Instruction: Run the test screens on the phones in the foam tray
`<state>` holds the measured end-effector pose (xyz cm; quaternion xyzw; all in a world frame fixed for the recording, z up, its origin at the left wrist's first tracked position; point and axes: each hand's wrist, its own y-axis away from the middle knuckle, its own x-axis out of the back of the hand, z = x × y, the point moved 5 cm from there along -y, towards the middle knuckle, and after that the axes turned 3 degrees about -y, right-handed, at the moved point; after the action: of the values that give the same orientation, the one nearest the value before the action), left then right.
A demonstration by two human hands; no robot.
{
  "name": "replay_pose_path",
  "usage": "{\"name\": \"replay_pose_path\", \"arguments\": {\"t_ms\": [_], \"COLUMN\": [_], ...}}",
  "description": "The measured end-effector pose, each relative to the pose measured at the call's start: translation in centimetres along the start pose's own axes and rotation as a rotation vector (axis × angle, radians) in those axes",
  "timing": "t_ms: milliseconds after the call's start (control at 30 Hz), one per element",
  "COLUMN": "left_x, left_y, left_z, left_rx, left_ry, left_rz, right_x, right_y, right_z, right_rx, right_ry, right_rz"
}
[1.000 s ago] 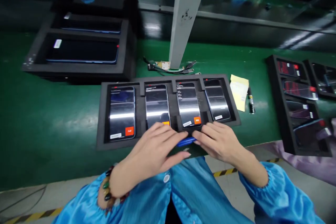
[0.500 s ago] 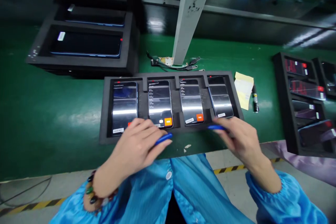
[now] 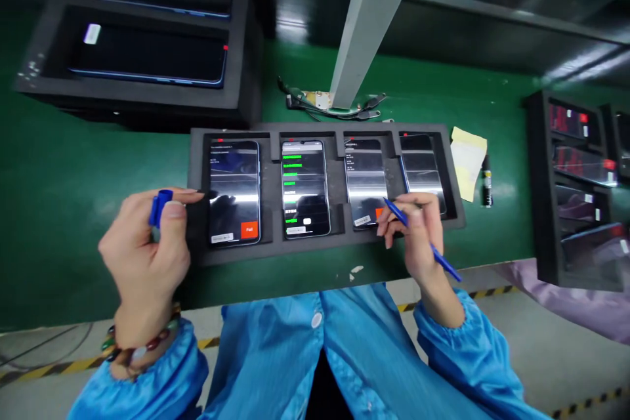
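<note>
A blue pen cap [image 3: 158,209] is pinched between the thumb and bent fingers of my left hand [image 3: 142,246], just left of a black foam tray [image 3: 198,164]. My right hand [image 3: 420,230] grips a blue pen [image 3: 447,264], its tip over the third phone [image 3: 367,177] in that tray. The leftmost phone [image 3: 233,184] shows an orange-red box reading "Fail". On the second phone [image 3: 305,187], green and white lines of text are lit. The rightmost phone [image 3: 426,170] has a dark screen, partly hidden by my fingers.
Stacked black foam trays [image 3: 172,102] with phones stand at back left. Cables [image 3: 364,111] lie by a metal post [image 3: 369,26]. Right of my tray are a yellow paper [image 3: 467,161] and a black marker [image 3: 487,184]. Another phone tray [image 3: 546,236] stands farther right, near a lilac sleeve [image 3: 522,282].
My left hand has moved left off the tray with the cap. My right hand has shifted slightly left with the pen. The second phone's screen now shows green text instead of an orange box.
</note>
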<state>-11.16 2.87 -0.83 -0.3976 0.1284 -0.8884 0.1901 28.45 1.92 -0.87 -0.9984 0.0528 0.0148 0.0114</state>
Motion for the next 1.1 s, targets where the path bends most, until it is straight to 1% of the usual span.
{"name": "replay_pose_path", "arguments": {"t_ms": [100,200,300,500,567,667,767,833,933,1100], "left_x": [-1.0,-1.4,-1.6,-1.7,-1.7,-1.7,-1.5,-1.5,-1.6,-1.7], "left_y": [-0.1,-0.2,-0.3,-0.2,-0.2,-0.1,-0.1,-0.1,0.0,0.1], "left_z": [-0.1,-0.5,-0.6,-0.6,-0.7,-0.8,-0.7,-0.7,-0.8,-0.8], "left_rx": [0.006,0.058,0.074,0.051,0.061,0.079,0.098,0.105,0.107,0.111], "left_ry": [0.033,0.078,0.095,0.110,0.119,0.121,0.113,0.111,0.119,0.124], "left_rz": [-0.005,0.007,0.008,0.029,0.033,0.034,0.039,0.042,0.051,0.061], "right_x": [-0.3,-0.1,-0.2,-1.3,-1.1,0.2,1.6,2.1,2.0,1.3], "right_y": [-0.3,-0.4,-0.5,-0.9,-0.8,-0.5,0.1,0.3,0.3,-0.1], "right_z": [0.4,0.5,0.7,0.7,0.4,-0.1,-0.2,-0.1,0.2,-0.1], "right_rx": [-0.051,-0.054,-0.026,0.068,0.075,0.090,0.136,0.151,0.160,0.214], "right_ry": [0.184,0.267,0.341,0.429,0.432,0.448,0.527,0.595,0.658,0.667], "right_rz": [0.026,0.035,0.045,0.042,0.073,0.153,0.199,0.211,0.193,0.142]}}
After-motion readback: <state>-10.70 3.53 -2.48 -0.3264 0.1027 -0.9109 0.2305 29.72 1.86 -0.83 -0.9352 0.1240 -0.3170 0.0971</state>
